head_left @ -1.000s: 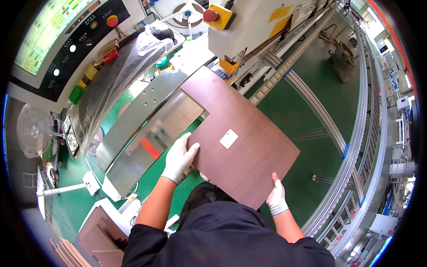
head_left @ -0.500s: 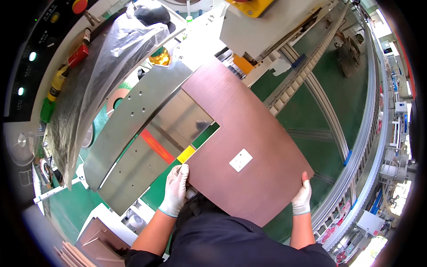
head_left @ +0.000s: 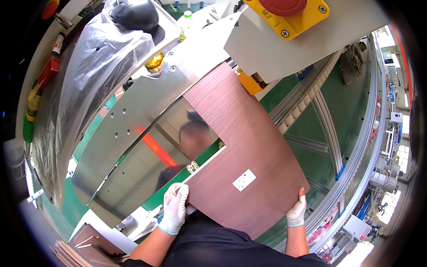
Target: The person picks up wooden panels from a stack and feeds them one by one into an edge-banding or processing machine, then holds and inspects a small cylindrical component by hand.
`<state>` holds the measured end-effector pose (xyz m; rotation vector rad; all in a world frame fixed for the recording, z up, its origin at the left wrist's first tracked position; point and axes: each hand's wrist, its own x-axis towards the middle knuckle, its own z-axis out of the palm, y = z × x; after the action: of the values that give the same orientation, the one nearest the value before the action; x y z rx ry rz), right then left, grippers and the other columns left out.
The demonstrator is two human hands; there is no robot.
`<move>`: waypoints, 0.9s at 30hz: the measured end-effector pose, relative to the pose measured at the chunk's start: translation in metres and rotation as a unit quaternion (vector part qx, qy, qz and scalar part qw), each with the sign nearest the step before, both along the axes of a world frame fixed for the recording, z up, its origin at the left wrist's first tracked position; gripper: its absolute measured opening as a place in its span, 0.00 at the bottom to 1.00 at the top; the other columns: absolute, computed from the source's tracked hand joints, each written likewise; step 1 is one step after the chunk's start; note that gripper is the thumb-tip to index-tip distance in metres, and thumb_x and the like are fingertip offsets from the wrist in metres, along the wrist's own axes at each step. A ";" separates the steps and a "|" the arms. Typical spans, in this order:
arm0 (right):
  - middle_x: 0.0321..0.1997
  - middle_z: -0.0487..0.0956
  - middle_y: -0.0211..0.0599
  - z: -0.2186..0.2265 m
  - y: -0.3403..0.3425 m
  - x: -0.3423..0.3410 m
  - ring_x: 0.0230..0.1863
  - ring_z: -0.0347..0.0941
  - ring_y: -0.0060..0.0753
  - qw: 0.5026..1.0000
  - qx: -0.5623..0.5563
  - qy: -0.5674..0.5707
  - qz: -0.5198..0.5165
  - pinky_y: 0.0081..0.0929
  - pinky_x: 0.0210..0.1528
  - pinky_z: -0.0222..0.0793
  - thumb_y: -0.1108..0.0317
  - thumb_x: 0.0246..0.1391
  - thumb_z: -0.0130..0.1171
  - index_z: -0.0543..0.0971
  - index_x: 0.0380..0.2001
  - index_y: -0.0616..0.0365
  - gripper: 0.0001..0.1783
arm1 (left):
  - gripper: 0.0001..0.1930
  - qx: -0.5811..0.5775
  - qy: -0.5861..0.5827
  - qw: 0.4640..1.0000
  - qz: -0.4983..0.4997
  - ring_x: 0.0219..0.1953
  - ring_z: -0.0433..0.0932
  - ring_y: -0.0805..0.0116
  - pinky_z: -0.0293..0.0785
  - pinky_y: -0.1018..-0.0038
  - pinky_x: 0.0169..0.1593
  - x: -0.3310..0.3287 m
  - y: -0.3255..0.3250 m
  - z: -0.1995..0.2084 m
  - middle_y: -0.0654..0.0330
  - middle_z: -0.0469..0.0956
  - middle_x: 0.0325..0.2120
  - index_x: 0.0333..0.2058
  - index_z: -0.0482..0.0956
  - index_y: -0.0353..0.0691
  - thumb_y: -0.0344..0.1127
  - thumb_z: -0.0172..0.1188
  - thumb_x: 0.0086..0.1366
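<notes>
A flat wood-grain board, reddish brown with a white label, spreads across the middle, and both my gloved hands hold it. My left hand is closed on its near left corner, thumb on top. On the right edge, close to the near right corner, my right hand grips it; the fingers beneath are hidden. The board's stepped left side lies next to a shiny steel plate. Its far end reaches the long grey metal guide and the white machine housing.
A yellow box with a red push button sits on the housing. Clear plastic sheeting and a black cap lie at left. To the right runs an aluminium frame with a roller track. Brown boards stand at lower left.
The view has moved closer to the machine, and the red button looks larger. The board has slid along the steel plate, its far end nearer the housing. Both hands keep their hold.
</notes>
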<state>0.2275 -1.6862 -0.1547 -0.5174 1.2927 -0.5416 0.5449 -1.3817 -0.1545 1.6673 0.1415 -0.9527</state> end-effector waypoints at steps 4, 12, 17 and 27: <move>0.68 0.74 0.41 0.006 -0.010 0.006 0.67 0.70 0.47 1.000 -0.001 -0.006 -0.008 0.47 0.69 0.66 0.45 0.67 0.59 0.71 0.66 0.58 0.35 | 0.21 -0.008 -0.019 1.000 -0.010 0.34 0.71 0.69 0.69 0.72 0.42 0.001 -0.012 -0.001 0.58 0.74 0.32 0.40 0.78 0.30 0.48 0.55 0.78; 0.66 0.76 0.38 0.005 -0.046 0.011 0.65 0.71 0.44 1.000 -0.019 0.002 -0.006 0.46 0.67 0.68 0.45 0.65 0.61 0.72 0.65 0.57 0.35 | 0.21 -0.009 -0.028 1.000 -0.002 0.34 0.71 0.73 0.70 0.72 0.41 0.008 -0.054 0.007 0.61 0.76 0.32 0.41 0.79 0.32 0.49 0.59 0.75; 0.69 0.74 0.39 0.013 -0.089 0.021 0.68 0.69 0.45 0.999 -0.015 -0.020 0.020 0.46 0.70 0.65 0.46 0.69 0.56 0.70 0.67 0.57 0.33 | 0.18 -0.043 0.029 0.997 0.065 0.35 0.71 0.76 0.70 0.74 0.42 0.005 -0.099 0.003 0.64 0.76 0.32 0.41 0.79 0.33 0.47 0.61 0.74; 0.71 0.72 0.39 0.008 -0.183 0.027 0.69 0.68 0.44 0.997 -0.049 -0.017 0.051 0.43 0.71 0.64 0.46 0.72 0.51 0.68 0.69 0.58 0.33 | 0.19 -0.037 -0.038 0.997 0.059 0.35 0.71 0.77 0.70 0.76 0.41 0.010 -0.192 -0.006 0.66 0.77 0.33 0.41 0.79 0.35 0.48 0.61 0.74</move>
<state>0.2547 -1.8689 -0.1463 -0.6499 1.2050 -0.5279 0.5552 -1.5738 -0.1604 1.6063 0.1507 -0.7960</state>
